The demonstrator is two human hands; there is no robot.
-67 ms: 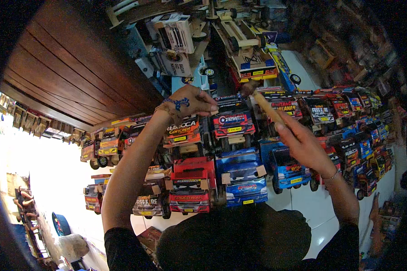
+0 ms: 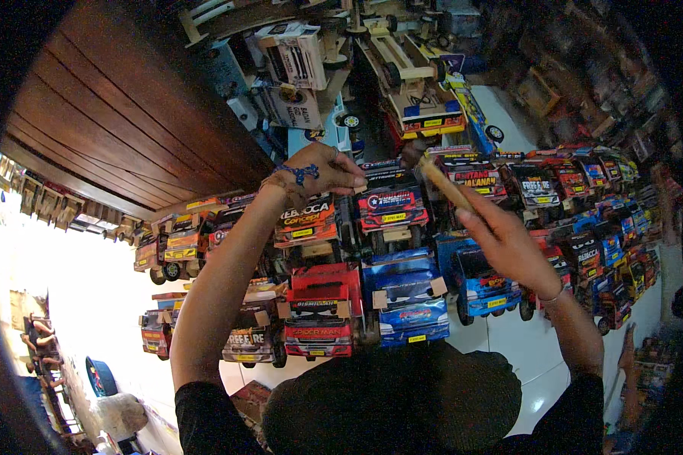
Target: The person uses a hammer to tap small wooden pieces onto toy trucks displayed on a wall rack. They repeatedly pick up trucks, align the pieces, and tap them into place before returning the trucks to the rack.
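Observation:
My right hand [image 2: 508, 250] is closed round the wooden handle of a hammer [image 2: 446, 184]. The hammer's dark head, smeared by motion, is over the roof of a black, red and blue toy truck [image 2: 391, 206]. At that truck's left upper corner, my left hand [image 2: 315, 171] pinches a small wooden piece [image 2: 360, 186] between thumb and fingertips. An orange and black toy truck [image 2: 305, 221] stands just below my left wrist. Nearer to me, a red toy truck [image 2: 322, 311] and a blue toy truck [image 2: 407, 303] each bear small wooden tabs at their sides.
Rows of painted toy trucks [image 2: 539, 184] extend to the right on white floor tiles [image 2: 520, 345]. Bare wooden chassis [image 2: 406, 57] and white boxy truck bodies [image 2: 290, 57] lie at the far side. Brown wooden boards [image 2: 129, 114] fill the upper left. A blue tub [image 2: 102, 377] stands at lower left.
The hammer has shifted slightly left and down at its head, and my right hand has moved a little with it. My left hand stays in place with the small wooden piece.

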